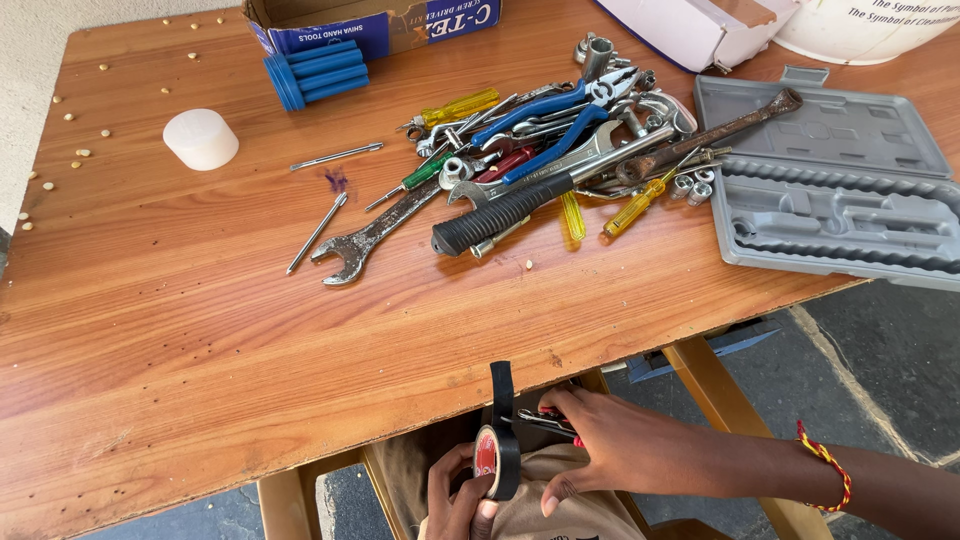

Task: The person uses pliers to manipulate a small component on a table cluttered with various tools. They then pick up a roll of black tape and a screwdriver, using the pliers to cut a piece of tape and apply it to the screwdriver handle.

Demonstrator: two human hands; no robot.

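Pinched upright between the fingers of the left hand (458,495) is a roll of black tape (497,462), its loose end standing straight up toward 12 o'clock; the right hand (610,440) lies just beside it at 3 o'clock, fingers curled over the roll's edge and closed on a small metal tool with red grips (548,420), most of which is hidden. Both hands sit below the near edge of the wooden table (200,330), over a tan cloth bag (570,500) on the lap. That near edge runs slantwise from 8 o'clock up to 3 o'clock, and the wide stretch of tabletop above the hands lies bare, with room to move. Well apart at 12 o'clock is a heap of tools: a black-handled bar (500,212), blue-handled pliers (545,125), yellow screwdrivers (640,200) and a rusty spanner (365,240). An open grey tool case (830,190) sits at 2 o'clock, partly overhanging the table edge. The tape roll is glossy black with a red inner label, seen nearly edge-on.
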